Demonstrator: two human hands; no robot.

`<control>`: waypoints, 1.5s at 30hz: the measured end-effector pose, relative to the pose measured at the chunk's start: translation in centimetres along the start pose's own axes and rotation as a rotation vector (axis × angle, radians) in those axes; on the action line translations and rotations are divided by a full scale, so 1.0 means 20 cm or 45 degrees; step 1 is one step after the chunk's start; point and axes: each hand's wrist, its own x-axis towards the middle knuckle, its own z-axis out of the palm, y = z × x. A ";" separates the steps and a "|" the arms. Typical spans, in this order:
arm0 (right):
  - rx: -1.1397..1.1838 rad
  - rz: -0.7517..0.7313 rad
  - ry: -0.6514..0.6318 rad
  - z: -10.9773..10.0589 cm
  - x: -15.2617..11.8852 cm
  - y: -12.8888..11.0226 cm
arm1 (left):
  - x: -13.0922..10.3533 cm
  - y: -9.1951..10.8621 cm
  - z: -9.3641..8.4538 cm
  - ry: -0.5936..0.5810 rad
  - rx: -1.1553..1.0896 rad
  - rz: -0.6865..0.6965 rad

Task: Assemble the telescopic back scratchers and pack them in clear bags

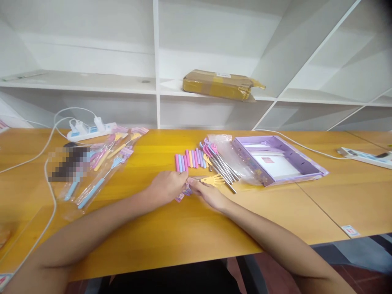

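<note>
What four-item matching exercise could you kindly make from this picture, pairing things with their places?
1. Cardboard box
2. Purple tray
3. Yellow hand-shaped piece
4. Wrapped sticks

A. At the right hand
B. Right of the metal rods
C. Left of the left hand
D. On the shelf

Right pairs: 1-D, 2-B, 3-A, 4-C

Yellow claw-shaped scratcher head (214, 180), pointing right, beside piled metal-stemmed scratchers (221, 168).
</note>
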 end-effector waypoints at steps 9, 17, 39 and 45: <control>0.199 -0.018 -0.029 0.02 0.01 0.02 | -0.01 0.01 0.08 0.211 -0.010 0.180; 0.163 -0.105 0.086 -0.03 -0.01 0.00 | 0.04 -0.18 0.09 0.185 0.177 0.124; -1.471 -0.137 0.530 -0.96 0.19 0.10 | 0.27 -0.62 0.19 0.327 -1.298 -0.669; -1.643 -0.015 0.493 -0.92 0.20 0.14 | 0.20 -0.80 0.05 0.404 -0.896 -0.671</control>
